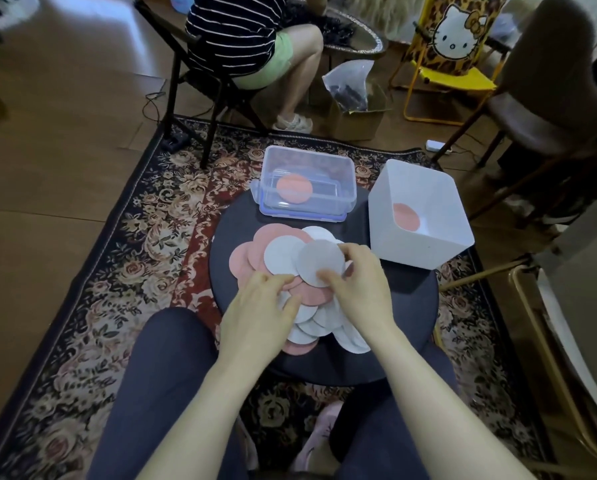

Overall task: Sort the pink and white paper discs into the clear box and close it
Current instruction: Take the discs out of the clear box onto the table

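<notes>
A heap of pink and white paper discs (283, 258) lies on a round dark stool (404, 317) in front of me. My right hand (362, 285) pinches one white disc (319, 259), lifted a little above the heap. My left hand (259, 310) rests on the heap's near left side, fingertips on the discs. Behind the heap stands the clear box (307, 185), lid off, with one pink disc (294, 189) on its floor. Its lid is not visible.
A white square bin (418, 216) with a pink disc inside stands tilted at the stool's right. A patterned rug (144, 237) lies underneath. A seated person on a folding chair (241, 39), a cardboard box (355, 116), a yellow chair (452, 77) and a brown chair (549, 98) stand behind.
</notes>
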A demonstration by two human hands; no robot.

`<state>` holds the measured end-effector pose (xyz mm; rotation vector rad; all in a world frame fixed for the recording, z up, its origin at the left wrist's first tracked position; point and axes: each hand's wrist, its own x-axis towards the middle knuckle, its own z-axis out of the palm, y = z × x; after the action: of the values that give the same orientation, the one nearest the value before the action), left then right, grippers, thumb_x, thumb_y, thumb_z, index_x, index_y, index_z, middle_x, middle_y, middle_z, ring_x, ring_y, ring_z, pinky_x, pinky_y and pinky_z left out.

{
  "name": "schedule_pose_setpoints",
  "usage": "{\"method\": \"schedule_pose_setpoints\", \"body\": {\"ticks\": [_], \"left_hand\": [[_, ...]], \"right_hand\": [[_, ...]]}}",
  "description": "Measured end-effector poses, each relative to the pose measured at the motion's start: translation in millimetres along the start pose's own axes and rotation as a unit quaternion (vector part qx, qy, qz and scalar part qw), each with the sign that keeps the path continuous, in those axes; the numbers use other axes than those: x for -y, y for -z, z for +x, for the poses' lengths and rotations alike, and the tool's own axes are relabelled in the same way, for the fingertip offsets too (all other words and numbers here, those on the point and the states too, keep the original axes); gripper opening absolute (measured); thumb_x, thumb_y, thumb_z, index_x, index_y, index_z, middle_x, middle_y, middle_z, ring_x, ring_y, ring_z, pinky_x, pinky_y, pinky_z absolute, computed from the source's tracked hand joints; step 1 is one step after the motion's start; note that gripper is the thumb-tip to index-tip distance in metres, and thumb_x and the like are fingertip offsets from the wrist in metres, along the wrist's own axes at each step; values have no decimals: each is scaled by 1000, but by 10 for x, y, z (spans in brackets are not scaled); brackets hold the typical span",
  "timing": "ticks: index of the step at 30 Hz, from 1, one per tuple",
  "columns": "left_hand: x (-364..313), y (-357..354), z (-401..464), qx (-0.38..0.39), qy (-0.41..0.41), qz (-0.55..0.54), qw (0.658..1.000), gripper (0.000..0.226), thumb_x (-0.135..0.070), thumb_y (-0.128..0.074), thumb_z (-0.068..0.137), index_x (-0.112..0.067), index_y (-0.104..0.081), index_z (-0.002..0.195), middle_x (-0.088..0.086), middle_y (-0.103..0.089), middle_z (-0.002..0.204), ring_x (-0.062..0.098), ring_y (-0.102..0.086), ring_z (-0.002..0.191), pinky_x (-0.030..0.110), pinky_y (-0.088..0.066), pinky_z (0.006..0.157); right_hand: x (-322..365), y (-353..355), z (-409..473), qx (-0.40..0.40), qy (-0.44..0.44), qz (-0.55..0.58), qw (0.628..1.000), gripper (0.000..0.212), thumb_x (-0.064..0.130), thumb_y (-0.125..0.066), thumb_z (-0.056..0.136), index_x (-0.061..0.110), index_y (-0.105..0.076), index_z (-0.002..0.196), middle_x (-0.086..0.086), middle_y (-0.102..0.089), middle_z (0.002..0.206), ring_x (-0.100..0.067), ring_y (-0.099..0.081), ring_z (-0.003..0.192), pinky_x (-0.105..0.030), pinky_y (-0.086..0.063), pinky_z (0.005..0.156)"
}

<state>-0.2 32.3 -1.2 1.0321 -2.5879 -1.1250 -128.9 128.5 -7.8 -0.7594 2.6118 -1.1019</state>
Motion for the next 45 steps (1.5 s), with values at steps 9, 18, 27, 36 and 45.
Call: {"method": "schedule_pose_setpoints", "body": {"ticks": [9, 18, 27, 36, 45], "left_hand": [[-195, -53, -156, 37, 62, -357, 931, 7, -15, -67, 89, -12, -71, 94, 5, -73, 84, 7, -66, 70, 17, -51, 55], [-79, -202, -274, 36, 176, -483, 857, 15, -13, -55, 97, -7, -64, 107, 11, -70, 105, 25, -72, 72, 34, -59, 53], [-37, -271, -309, 53, 154, -511, 844, 35, -2, -51, 96, -25, -62, 121, 3, -61, 120, 26, -64, 105, 37, -60, 60], [-79, -311, -301, 69, 148, -526, 835, 34, -3, -49, 98, -23, -64, 120, 4, -60, 123, 24, -63, 105, 38, -60, 61], [-132, -348, -294, 71, 135, -534, 831, 32, -6, -47, 100, -26, -65, 118, -3, -66, 110, 19, -68, 97, 38, -60, 61]], "right_hand": [[10, 242, -571, 49, -69, 280, 956, 20, 5, -61, 90, 20, -72, 84, 9, -62, 58, -4, -50, 52, -14, -43, 55], [-606, 364, -713, -32, -81, 22, 996, 40, 31, -69, 83, 32, -58, 122, 20, -46, 106, -11, -52, 85, -22, -40, 74], [-585, 290, -667, -13, -122, 23, 992, 54, 29, -81, 68, 29, -49, 111, 15, -43, 108, -6, -51, 93, -24, -40, 67], [-641, 438, -576, -73, -207, 273, 936, 7, 8, -54, 94, 14, -56, 90, -3, -56, 67, -10, -45, 48, -18, -38, 48], [-373, 427, -719, 4, -193, 373, 907, 6, 6, -61, 90, 12, -63, 89, -4, -56, 51, -12, -44, 41, -19, -37, 43]]}}
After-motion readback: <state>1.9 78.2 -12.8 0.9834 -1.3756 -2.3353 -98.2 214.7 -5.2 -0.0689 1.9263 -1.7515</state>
